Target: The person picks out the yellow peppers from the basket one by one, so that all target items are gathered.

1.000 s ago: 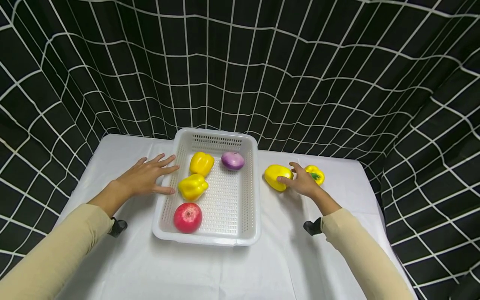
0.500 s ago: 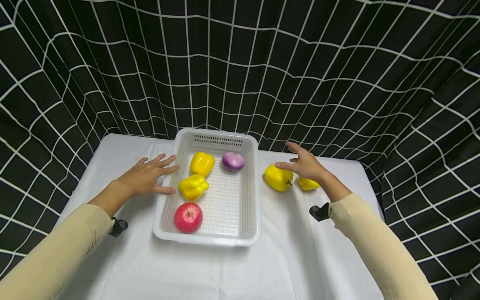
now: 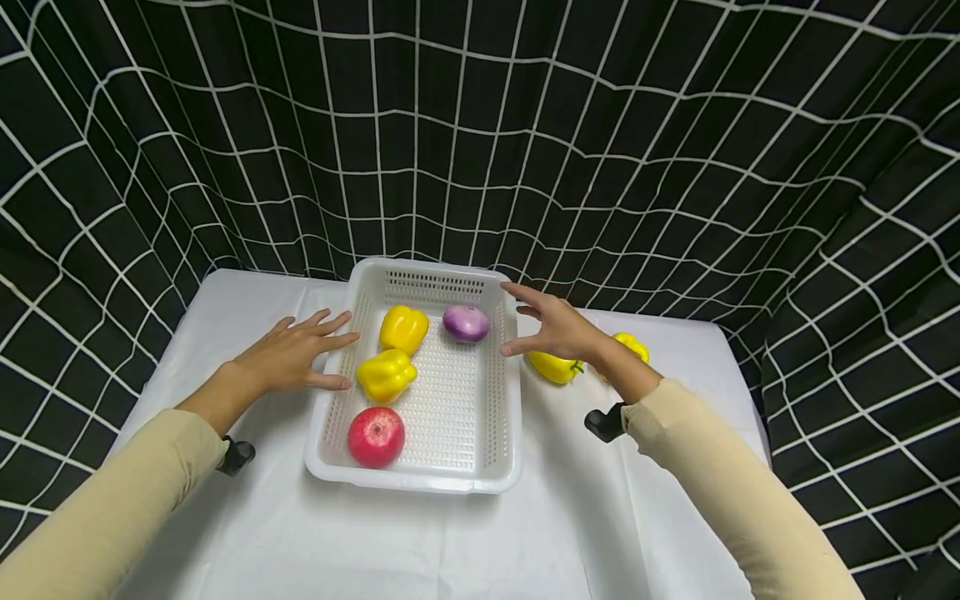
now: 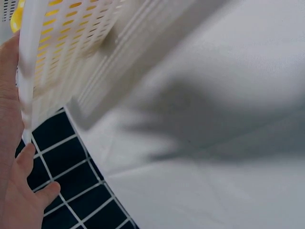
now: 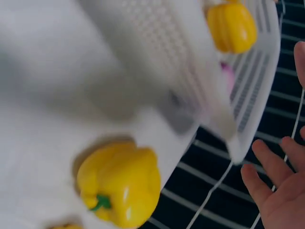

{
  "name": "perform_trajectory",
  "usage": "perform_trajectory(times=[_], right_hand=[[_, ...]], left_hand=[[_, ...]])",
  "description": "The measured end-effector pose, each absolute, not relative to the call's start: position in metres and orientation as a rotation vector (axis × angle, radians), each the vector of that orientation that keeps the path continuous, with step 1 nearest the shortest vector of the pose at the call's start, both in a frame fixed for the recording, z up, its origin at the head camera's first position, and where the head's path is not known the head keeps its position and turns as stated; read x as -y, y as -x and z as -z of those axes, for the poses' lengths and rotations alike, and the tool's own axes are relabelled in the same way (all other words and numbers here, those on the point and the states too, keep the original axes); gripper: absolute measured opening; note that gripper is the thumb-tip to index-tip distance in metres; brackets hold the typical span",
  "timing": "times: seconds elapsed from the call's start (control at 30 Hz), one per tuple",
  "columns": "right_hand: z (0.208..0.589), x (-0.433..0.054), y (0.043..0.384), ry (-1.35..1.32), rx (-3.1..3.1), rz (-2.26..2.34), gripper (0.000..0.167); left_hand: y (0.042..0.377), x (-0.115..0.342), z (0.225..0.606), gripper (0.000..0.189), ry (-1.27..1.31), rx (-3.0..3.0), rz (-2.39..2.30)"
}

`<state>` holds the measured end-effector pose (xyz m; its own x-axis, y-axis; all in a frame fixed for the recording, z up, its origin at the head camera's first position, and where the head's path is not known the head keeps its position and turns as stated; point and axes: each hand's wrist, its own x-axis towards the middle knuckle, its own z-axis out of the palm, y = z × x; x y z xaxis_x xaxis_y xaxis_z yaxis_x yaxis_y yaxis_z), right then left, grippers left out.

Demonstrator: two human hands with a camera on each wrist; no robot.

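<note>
My left hand (image 3: 296,354) is spread flat with straight fingers at the left rim of a white perforated plastic basket (image 3: 408,481). In the left wrist view, its fingers (image 4: 9,62) lie along that rim. My right hand (image 3: 558,329) hovers at the right rim, thumb and fingers apart, holding nothing. Nearest its fingertips, inside the basket, is a purple onion (image 3: 466,323). Two yellow bell peppers (image 3: 387,375) and a red pomegranate (image 3: 377,437) lie along the basket's left side. Under my right hand, outside the basket, a yellow bell pepper (image 5: 119,183) rests on the table, partly covered in the head view.
Another yellow pepper (image 3: 632,344) lies farther right, partly hidden behind my right wrist. A white cloth (image 3: 360,542) covers the table. Black curtains (image 3: 480,150) with a white grid stand at the back and sides.
My right hand has risen off the yellow bell pepper outside the basket and moved left to the basket's right rim. That pepper stays on the table. My left hand has not moved.
</note>
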<state>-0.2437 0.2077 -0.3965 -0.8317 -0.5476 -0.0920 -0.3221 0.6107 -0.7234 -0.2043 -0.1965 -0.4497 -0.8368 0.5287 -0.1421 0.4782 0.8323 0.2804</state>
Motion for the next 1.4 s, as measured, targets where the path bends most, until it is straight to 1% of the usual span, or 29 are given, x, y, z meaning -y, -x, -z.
perform_trajectory(times=[0.17,0.33,0.47,0.77,0.97,1.13,1.4], right_hand=[[0.405,-0.185,0.24,0.769,-2.431,1.134,0.098],[0.411,-0.164,0.235,0.768,-2.37,1.158,0.094],[0.416,-0.147,0.233,0.843,-2.327,1.137,0.091],[0.427,-0.115,0.224,0.841,-2.267,1.041,0.077],[0.437,-0.098,0.224,0.954,-2.239,1.004,0.068],[0.444,-0.084,0.224,1.025,-2.26,0.947,0.069],[0.452,-0.074,0.226,0.94,-2.279,0.903,0.075]], left_hand=[[0.204,0.196,0.45,0.083,-0.779,-2.798,-0.341],[0.204,0.195,0.448,0.082,-0.776,-2.794,-0.332],[0.203,0.196,0.448,0.082,-0.774,-2.796,-0.33],[0.204,0.196,0.448,0.083,-0.773,-2.791,-0.34],[0.204,0.197,0.449,0.085,-0.771,-2.798,-0.349],[0.205,0.198,0.45,0.085,-0.773,-2.793,-0.349],[0.205,0.199,0.45,0.083,-0.769,-2.784,-0.364]])
